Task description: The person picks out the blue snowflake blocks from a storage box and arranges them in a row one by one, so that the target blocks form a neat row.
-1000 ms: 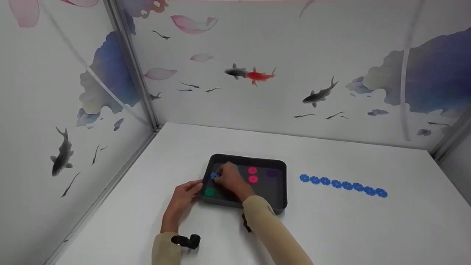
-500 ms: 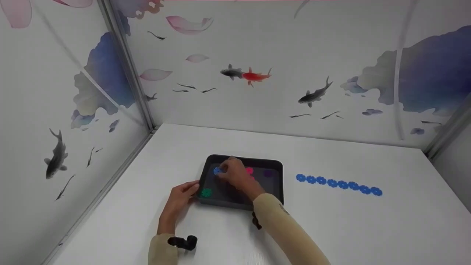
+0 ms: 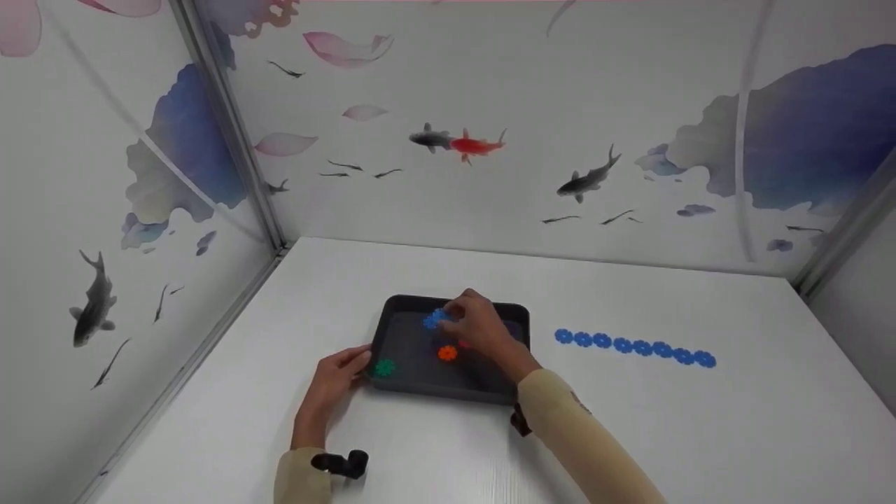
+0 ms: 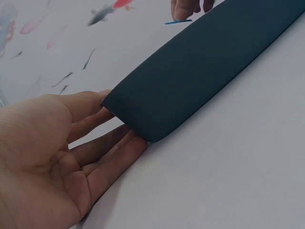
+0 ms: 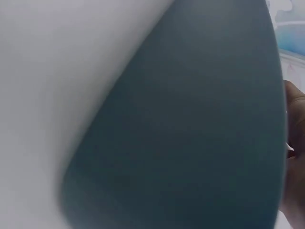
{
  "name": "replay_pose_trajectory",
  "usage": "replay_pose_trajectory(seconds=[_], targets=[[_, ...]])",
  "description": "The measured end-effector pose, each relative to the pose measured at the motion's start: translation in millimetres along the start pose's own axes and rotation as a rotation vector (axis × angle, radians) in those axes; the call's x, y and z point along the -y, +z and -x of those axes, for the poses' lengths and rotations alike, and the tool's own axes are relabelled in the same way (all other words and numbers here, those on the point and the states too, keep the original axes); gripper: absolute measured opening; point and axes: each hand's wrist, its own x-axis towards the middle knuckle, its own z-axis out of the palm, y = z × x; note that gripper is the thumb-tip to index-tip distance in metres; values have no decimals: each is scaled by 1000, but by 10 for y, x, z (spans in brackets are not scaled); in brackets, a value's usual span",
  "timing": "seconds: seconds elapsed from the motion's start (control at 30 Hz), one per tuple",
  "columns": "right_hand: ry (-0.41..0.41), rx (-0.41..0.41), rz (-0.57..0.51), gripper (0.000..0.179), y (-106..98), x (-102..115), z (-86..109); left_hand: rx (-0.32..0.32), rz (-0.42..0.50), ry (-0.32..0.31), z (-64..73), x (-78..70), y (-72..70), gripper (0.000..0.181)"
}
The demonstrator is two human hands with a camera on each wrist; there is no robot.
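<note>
My right hand (image 3: 483, 325) pinches a blue flower-shaped disc (image 3: 434, 320) between thumb and fingers over the back of a dark tray (image 3: 441, 393). In the left wrist view this disc (image 4: 178, 22) appears edge-on above the tray's rim. My left hand (image 3: 339, 378) holds the tray's left side; in the left wrist view its thumb lies at the rim and its fingertips at the lower corner. Inside the tray are an orange disc (image 3: 447, 353) and a green disc (image 3: 384, 367). A pink disc (image 3: 464, 343) is mostly hidden by my right hand.
To the right of the tray, a row of several blue flower-shaped discs (image 3: 623, 344) lies across the white table (image 3: 434, 462). A white wall (image 3: 448, 196) with painted fish rises behind the table, and another stands along the left.
The right hand has moved with the blue disc from the tray's left part toward the back middle and upward. The orange disc has come into sight. The left hand stays at the tray's side.
</note>
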Motion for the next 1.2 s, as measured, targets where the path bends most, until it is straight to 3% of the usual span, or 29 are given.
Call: replay_pose_trajectory(seconds=[0.13, 0.33, 0.63, 0.9, 1.2], targets=[[-9, -47, 14, 24, -131, -75, 65, -2, -3, 5, 1, -8, -5, 40], [41, -77, 40, 25, -334, -138, 161, 1, 13, 2, -8, -23, 3, 38], [-13, -141, 110, 22, -646, -291, 359, 12, -9, 20, -20, 2, -7, 38], [-69, -179, 188, 22, -935, -599, 607, 12, -56, 53, -2, 6, -13, 40], [31, -228, 197, 26, -1323, -964, 927, 14, -39, 42, -5, 15, -3, 38]])
